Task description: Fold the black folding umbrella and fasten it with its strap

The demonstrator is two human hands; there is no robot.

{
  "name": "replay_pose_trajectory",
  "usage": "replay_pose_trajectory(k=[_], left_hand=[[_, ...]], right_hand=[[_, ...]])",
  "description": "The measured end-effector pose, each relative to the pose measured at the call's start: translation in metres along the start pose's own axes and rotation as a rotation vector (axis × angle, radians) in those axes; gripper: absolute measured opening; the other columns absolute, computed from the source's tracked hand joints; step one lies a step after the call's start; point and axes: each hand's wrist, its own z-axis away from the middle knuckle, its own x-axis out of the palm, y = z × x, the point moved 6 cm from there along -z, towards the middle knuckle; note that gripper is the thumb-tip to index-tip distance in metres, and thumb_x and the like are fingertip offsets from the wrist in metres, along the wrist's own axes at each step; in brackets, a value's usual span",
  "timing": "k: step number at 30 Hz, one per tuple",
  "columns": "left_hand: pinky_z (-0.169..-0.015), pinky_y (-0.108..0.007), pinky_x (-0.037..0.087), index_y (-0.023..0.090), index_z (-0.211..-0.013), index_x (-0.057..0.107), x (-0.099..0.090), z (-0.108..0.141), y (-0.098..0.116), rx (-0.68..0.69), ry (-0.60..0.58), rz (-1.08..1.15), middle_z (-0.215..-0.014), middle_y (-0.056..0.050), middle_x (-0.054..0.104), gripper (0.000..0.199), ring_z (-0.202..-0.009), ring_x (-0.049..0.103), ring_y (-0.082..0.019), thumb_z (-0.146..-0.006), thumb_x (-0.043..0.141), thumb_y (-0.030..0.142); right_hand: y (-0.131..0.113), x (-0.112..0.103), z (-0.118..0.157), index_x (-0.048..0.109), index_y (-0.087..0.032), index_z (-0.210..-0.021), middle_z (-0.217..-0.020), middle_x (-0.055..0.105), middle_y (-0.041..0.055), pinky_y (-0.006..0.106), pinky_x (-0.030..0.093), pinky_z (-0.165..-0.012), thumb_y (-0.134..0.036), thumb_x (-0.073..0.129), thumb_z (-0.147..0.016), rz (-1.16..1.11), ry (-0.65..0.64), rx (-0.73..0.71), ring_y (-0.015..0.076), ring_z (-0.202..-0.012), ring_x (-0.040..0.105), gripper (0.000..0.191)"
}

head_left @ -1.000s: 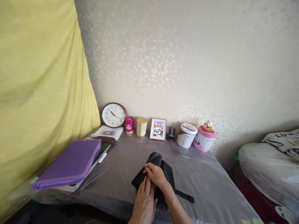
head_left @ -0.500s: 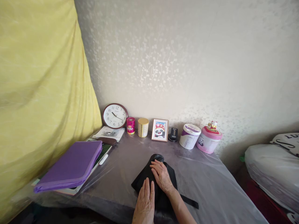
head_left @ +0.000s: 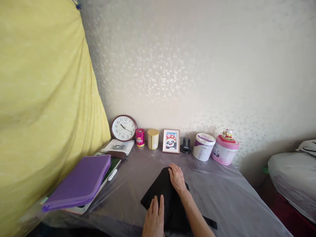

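Observation:
A folded piece of black fabric (head_left: 161,185) lies on the plastic-covered table (head_left: 128,184) in front of me; I cannot tell what kind of article it is. My left hand (head_left: 155,215) rests on its near left part, fingers stretched out and pointing away from me. On its far right edge lies my right hand (head_left: 177,177), palm down, with fingers extended over the top corner. A black strap (head_left: 210,223) sticks out to the right from beneath my right forearm. Both forearms hide some of the fabric's near side.
A purple folder (head_left: 79,181) lies at left beside a white marker (head_left: 112,174). Along the wall stand a clock (head_left: 123,127), a pink can (head_left: 140,137), a yellow-lidded can (head_left: 153,139), a panda picture frame (head_left: 171,141), a black device (head_left: 185,145) and two tubs (head_left: 203,148).
My right hand has slid forward to the fabric's far right corner, and the fabric's top now lies smoother. My left hand stays near the front. The camera view has tilted slightly up.

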Motion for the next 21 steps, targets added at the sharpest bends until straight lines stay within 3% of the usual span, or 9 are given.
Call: replay_pose_trajectory(k=[3, 6, 17, 21], left_hand=[[-0.098, -0.035, 0.038, 0.021, -0.141, 0.006, -0.001, -0.002, -0.003, -0.016, -0.003, 0.009, -0.148, -0.011, 0.021, 0.096, -0.133, 0.027, -0.027, -0.056, 0.044, -0.003], [-0.096, -0.034, 0.039, 0.024, -0.141, 0.003, -0.003, -0.004, -0.004, -0.027, 0.016, 0.005, -0.147, -0.008, 0.024, 0.101, -0.13, 0.031, -0.028, -0.054, 0.046, -0.004], [-0.09, -0.025, 0.038, 0.022, -0.141, -0.002, -0.027, 0.005, -0.013, -0.024, 0.064, 0.06, -0.139, -0.011, 0.034, 0.097, -0.115, 0.048, -0.021, -0.06, 0.042, -0.005], [-0.085, -0.025, 0.042, 0.02, -0.142, 0.0, -0.046, 0.011, -0.022, 0.005, 0.076, 0.191, -0.135, -0.012, 0.039, 0.095, -0.105, 0.055, -0.019, -0.06, 0.042, -0.002]], right_hand=[[-0.013, -0.009, 0.025, 0.063, -0.019, -0.099, -0.107, 0.064, 0.0091, 0.039, 0.04, -0.095, -0.021, 0.037, -0.089, -0.11, 0.032, -0.148, 0.02, -0.104, 0.056, 0.028], [-0.009, -0.013, 0.044, 0.064, -0.02, -0.097, -0.111, 0.063, 0.0083, 0.04, 0.04, -0.095, -0.021, 0.04, -0.087, -0.181, 0.043, -0.154, 0.0203, -0.106, 0.055, 0.026], [0.058, -0.036, 0.074, 0.066, -0.022, -0.083, -0.099, 0.067, 0.0074, 0.038, 0.046, -0.089, -0.031, 0.046, -0.076, -0.5, 0.147, 0.197, 0.0226, -0.094, 0.062, 0.024], [0.097, -0.048, 0.084, 0.066, -0.02, -0.082, -0.089, 0.069, 0.008, 0.039, 0.048, -0.083, -0.043, 0.053, -0.068, -0.732, 0.208, 0.433, 0.0252, -0.089, 0.063, 0.03]])
